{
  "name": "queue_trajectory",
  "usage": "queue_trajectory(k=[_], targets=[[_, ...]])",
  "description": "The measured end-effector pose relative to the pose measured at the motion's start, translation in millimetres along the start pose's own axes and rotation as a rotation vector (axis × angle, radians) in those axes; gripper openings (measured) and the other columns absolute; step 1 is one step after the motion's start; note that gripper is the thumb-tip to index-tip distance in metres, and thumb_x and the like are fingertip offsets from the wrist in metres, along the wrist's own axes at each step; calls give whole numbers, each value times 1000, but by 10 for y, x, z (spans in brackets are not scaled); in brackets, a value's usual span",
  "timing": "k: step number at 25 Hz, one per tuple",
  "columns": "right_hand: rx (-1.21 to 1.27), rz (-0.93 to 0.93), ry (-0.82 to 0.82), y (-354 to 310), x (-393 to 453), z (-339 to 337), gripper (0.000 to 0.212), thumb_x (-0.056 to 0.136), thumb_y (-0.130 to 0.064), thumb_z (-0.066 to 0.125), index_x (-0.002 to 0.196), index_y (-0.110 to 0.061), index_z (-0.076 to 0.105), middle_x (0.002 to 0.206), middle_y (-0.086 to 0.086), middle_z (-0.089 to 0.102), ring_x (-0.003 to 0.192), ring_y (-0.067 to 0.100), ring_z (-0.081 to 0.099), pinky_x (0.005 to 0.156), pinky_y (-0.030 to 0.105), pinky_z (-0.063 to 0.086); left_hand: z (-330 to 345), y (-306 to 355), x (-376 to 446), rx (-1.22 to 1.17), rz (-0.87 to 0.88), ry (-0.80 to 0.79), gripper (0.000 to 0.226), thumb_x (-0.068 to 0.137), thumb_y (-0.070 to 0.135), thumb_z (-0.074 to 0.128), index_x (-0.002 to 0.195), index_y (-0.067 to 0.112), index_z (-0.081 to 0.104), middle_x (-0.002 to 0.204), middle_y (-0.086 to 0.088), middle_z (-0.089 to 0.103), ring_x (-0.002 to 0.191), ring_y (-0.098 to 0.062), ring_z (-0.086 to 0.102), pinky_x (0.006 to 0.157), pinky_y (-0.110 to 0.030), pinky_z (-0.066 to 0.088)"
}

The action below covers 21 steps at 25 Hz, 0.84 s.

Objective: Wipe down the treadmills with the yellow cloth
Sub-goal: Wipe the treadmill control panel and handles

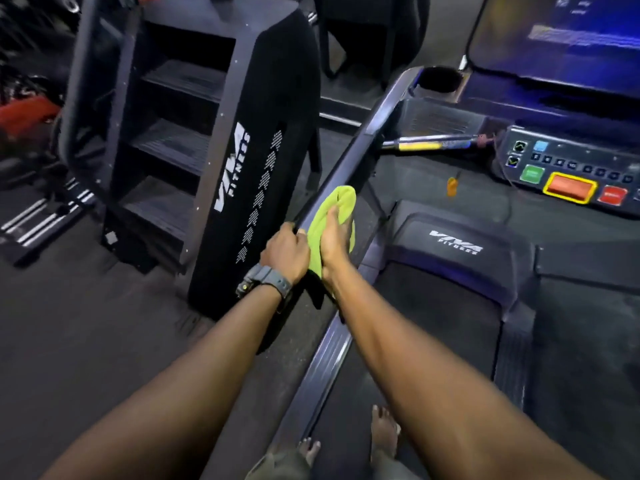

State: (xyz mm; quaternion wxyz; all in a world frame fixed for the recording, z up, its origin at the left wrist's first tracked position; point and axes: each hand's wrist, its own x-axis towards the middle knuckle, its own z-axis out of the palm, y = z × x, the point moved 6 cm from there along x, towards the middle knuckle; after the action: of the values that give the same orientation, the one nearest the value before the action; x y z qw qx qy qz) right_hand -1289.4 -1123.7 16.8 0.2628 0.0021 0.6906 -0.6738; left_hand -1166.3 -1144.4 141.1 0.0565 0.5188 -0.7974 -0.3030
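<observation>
Head cam, looking down along the treadmill's left handrail (349, 147). Yellow cloth (341, 209) is draped over that rail, about midway along it. Right hand (333, 239) lies on the cloth with the fingers curled down over it and the rail, so it's gripping cloth against rail. Left hand (285, 252) is just beside it, lower on the same rail, fingers wrapped around the bar; the two hands touch or nearly touch, I can't tell which. Grey wristwatch (265, 280) on the left wrist.

Person's bare feet (382, 434) are at the bottom of frame, on the treadmill belt (415, 341) and its side rail. Motor cover ahead carries a VIVA Fitness logo (455, 242). Control panel (568, 171) at right has green, orange and red buttons, with a lit screen (568, 36) above it. Empty-looking cup holder (440, 81) sits at the rail's top end. Black stair climber (214, 161) stands left of the rail, same branding on its side panel.
</observation>
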Motion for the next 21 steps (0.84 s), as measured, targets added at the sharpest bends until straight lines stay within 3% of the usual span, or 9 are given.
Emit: queue_trajectory(k=[4, 8, 11, 14, 16, 18, 21], targets=[[207, 28, -186, 497, -803, 184, 77, 81, -85, 45, 145, -43, 37, 152, -7, 45, 136, 16, 47, 113, 47, 38, 86, 48, 34, 5, 25, 4, 47, 102, 40, 32, 143, 17, 41, 145, -10, 48, 129, -30, 48, 101, -37, 39], [-28, -76, -5, -281, -186, -30, 64, 100, -50, 41, 157, -27, 24, 163, 0, 25, 149, 18, 25, 121, 36, 20, 121, -59, 0, -39, 17, -55, 51, 102, 48, 28, 150, 29, 30, 156, 6, 32, 142, -15, 32, 113, -31, 24], [-86, -46, 21, -395, -126, -52, 80, 90, -64, 37, 157, -23, 23, 163, -2, 24, 149, 18, 26, 121, 42, 21, 116, -115, 67, -202, -45, -105, 53, 100, 55, 30, 147, 32, 37, 152, 12, 37, 141, -11, 34, 114, -28, 22], [3, 25, -107, 106, -1278, -156, 97, 79, -82, 34, 157, -27, 19, 163, -5, 24, 147, 16, 28, 119, 43, 27, 138, -148, 110, -372, -23, -145, 72, 85, 71, 29, 145, 32, 41, 150, 14, 40, 139, -6, 35, 121, -35, 20], [19, 61, -150, 259, -1773, -51, 94, 80, -83, 34, 157, -34, 11, 164, -12, 16, 149, 11, 22, 120, 41, 25, 168, -166, 126, -345, 33, -165, 68, 91, 66, 29, 147, 28, 37, 152, 13, 37, 139, -3, 31, 121, -35, 17], [-19, -11, -57, 221, -1543, 7, 90, 82, -79, 38, 156, -31, 21, 162, -8, 25, 148, 10, 25, 120, 42, 25, 189, -141, 151, -344, 98, -184, 58, 99, 52, 31, 147, 20, 38, 152, 7, 37, 139, -5, 32, 121, -34, 18], [-2, 3, 131, 24, -762, -96, 90, 77, -73, 34, 150, -21, 39, 153, 2, 44, 141, 18, 40, 116, 43, 32, 161, -159, 159, -465, 72, -180, 61, 92, 58, 38, 137, 20, 52, 141, 5, 52, 132, -9, 46, 117, -38, 30]])
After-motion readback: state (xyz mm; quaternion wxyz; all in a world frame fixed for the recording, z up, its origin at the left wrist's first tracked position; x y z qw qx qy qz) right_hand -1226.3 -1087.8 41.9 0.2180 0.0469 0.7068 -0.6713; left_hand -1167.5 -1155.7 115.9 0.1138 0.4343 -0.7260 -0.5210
